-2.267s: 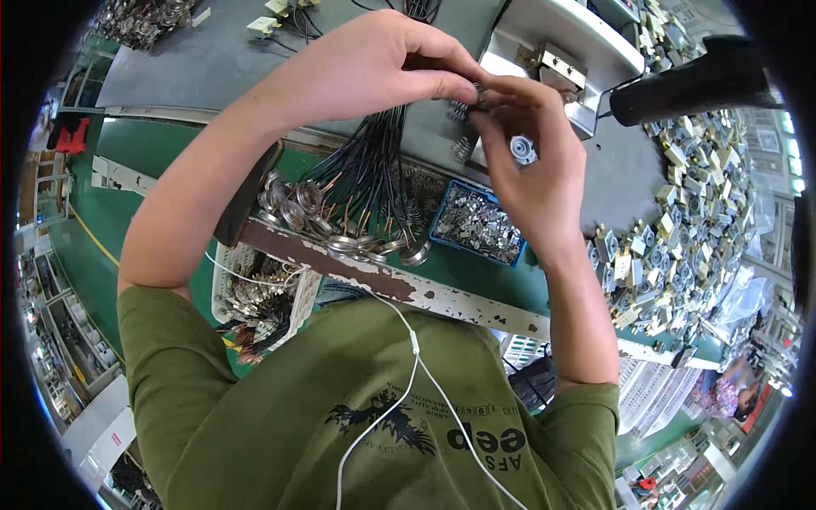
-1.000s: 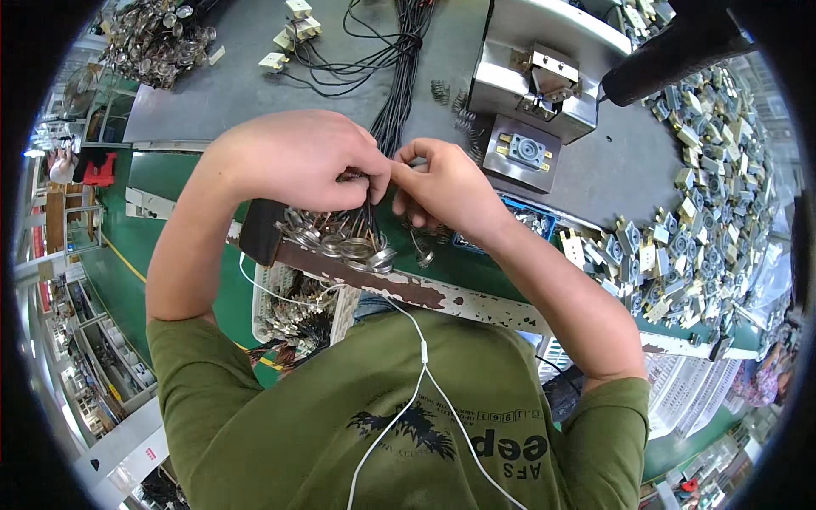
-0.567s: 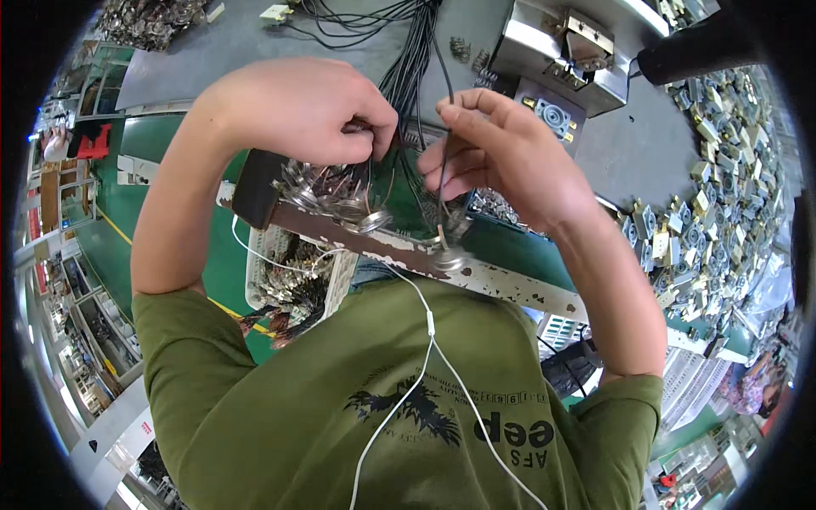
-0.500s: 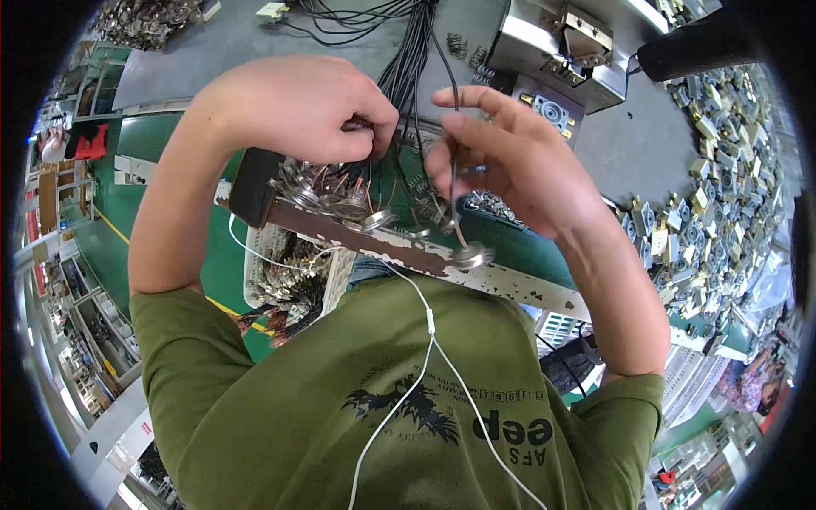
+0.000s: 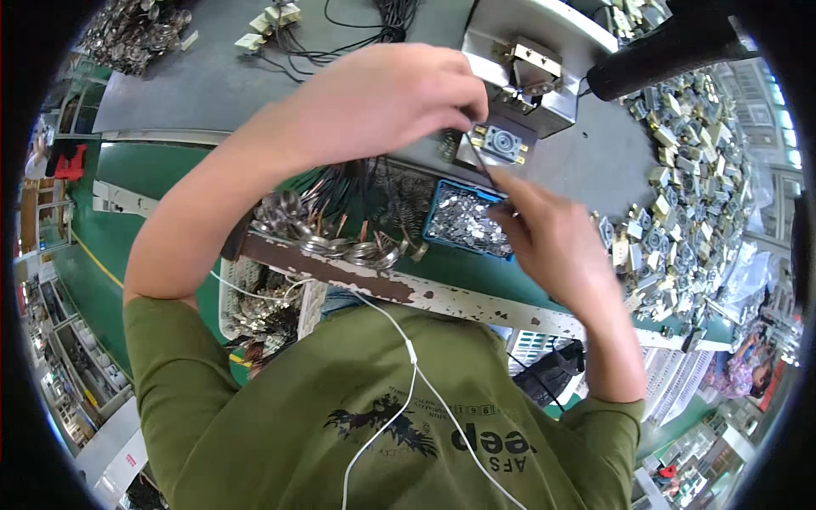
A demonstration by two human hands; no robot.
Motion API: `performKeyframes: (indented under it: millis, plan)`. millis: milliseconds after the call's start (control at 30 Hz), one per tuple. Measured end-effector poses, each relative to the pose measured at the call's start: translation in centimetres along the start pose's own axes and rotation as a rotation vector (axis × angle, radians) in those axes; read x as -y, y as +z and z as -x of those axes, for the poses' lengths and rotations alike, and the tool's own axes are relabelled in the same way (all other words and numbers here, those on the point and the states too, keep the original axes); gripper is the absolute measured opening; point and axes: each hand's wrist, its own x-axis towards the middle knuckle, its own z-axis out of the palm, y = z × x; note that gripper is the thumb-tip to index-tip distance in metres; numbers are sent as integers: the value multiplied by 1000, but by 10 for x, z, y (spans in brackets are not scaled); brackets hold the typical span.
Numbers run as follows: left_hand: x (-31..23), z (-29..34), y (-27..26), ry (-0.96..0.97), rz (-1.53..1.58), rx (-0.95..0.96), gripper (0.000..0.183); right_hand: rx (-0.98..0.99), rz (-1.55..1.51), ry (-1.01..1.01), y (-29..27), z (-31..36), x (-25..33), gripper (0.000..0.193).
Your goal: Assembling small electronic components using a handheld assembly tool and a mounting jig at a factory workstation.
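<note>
Left hand (image 5: 408,95): fingertips closed on a black wire (image 5: 482,157), whose upper end is hidden in your grip.
Right hand (image 5: 557,234): thumb and forefinger narrow about the wire's lower stretch; whether you pinch it or only guide it cannot be told.
Black wire: one length, near straight, slanting between your two hands, above the table's near edge.
Handling note, by judgement: hold the wire lightly taut, without a hard pull; pinch close to each end, so that it does not bow or twist; tilt your left fingers so that you can see the hidden end.
Blue tray (image 5: 466,187): filled with small metal pieces, beside your right hand, off the table's near edge; best to lift your wrist clear of it.
Grey socket piece (image 5: 503,144), brass tabs: seated on a metal block (image 5: 466,156) near the same edge, just beyond the wire.
Coil springs (image 5: 412,202): beside the tray, on its left.
Metal rings (image 5: 374,253): a cluster along the peeling rail (image 5: 387,287) nearest you.
Steel fixture (image 5: 557,109): behind the block.
Heap of grey and cream parts (image 5: 663,229): toward the right edge of the table (image 5: 195,93).
</note>
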Motion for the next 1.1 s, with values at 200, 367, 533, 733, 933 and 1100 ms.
performKeyframes:
  millis: [200,367,533,733,933,1100]
  plan:
    - [8,-21,40,161,-57,39,18,-28,-140,219,30,8,-12,43]
    - [2,-35,48,148,-145,116,13,-116,-309,145,37,15,-16,43]
    - [-1,-33,49,130,-245,134,10,-93,-413,130,35,18,-14,45]
    - [-9,-35,40,73,-141,128,19,28,-662,256,20,24,-14,54]
    - [-11,-21,24,290,-24,268,22,0,-945,248,-2,26,-31,48]
    - [-7,-15,20,220,-51,225,19,-167,-986,274,11,16,-43,28]
